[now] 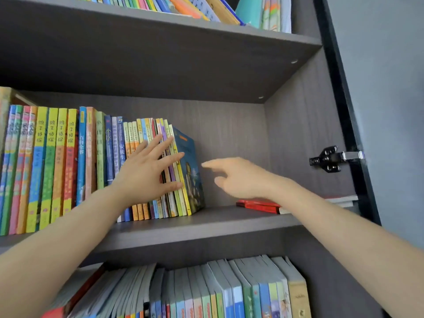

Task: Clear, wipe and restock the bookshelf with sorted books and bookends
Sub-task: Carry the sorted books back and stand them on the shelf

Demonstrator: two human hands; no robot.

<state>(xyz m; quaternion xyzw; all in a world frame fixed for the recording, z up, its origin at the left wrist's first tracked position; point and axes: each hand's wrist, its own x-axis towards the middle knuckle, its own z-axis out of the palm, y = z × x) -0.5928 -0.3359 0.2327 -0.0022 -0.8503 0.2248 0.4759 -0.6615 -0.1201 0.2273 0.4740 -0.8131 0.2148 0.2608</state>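
Pressing book row [68, 161], left hand [146, 173] flat

Fairly bright, soft, even light from camera side; no harsh glare. Upper shelf board [160, 65] underside darkens toward upper left of frame. Right hand [238, 177] motion-blurred, left hand [146, 171] sharper. Small glint on hinge [332, 158]. Wide-angle bowing: cabinet edge [344, 111] leans at right. Bottom books [229, 294] soft.
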